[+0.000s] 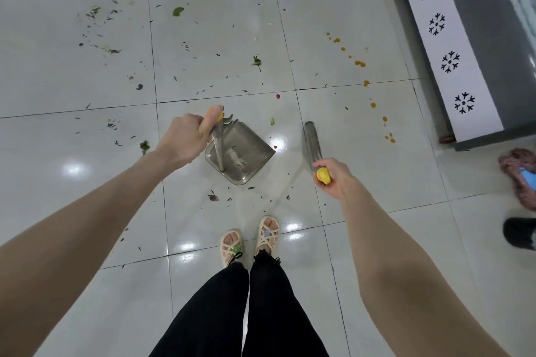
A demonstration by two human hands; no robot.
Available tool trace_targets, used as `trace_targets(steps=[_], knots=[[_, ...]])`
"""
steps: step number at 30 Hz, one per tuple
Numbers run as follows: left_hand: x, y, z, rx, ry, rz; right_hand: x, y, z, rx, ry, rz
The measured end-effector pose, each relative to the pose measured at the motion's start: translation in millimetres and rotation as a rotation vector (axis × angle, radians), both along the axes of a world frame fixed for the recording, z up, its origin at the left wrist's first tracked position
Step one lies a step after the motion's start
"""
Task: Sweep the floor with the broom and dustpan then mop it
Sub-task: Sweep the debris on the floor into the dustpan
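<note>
The glossy tiled floor [87, 159], strewn with leaf scraps [178, 11] and orange drips [360, 64], looks slick. The dustpan [246, 151] stands ahead of the feet [268, 230], with the broom [311, 140] just right of it; both seem light and stiff. The left hand [185, 139] grips the dustpan's handle top, the right hand [333, 180] the broom's.

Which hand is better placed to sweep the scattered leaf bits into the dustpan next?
Probably the right. The right hand grips the broom, with its bristles just beside the dustpan. The left hand only holds the dustpan's handle.
</note>
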State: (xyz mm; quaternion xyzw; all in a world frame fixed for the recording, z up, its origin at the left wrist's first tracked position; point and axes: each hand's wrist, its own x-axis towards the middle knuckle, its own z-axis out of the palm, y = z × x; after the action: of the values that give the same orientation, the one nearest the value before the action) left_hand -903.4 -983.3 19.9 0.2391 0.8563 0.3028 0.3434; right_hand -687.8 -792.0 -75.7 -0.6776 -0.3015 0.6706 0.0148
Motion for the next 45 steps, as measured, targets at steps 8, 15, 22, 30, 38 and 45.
trace_targets(steps=[8,15,22,30,38,45], knots=[[-6.8,-20.3,-7.0,-0.028,-0.003,-0.014,-35.2,-52.2,-5.9,-0.089,0.072,0.091],[-0.5,-25.4,-6.1,-0.042,0.029,-0.058,-2.4,-21.5,30.5,-0.122,0.190,-0.048],[24.5,-39.9,-1.3,-0.003,0.037,-0.033,32.5,-39.1,35.5,0.001,0.092,-0.025],[85.6,-72.6,4.1,0.012,0.036,0.015,103.0,-63.3,21.2,0.033,0.018,-0.050],[118.3,-113.9,-3.2,0.009,0.054,0.098,108.0,-117.7,4.1,-0.060,0.100,-0.053],[105.2,-153.0,-6.7,-0.020,0.065,0.126,69.2,-167.0,5.9,-0.090,0.150,-0.065]])
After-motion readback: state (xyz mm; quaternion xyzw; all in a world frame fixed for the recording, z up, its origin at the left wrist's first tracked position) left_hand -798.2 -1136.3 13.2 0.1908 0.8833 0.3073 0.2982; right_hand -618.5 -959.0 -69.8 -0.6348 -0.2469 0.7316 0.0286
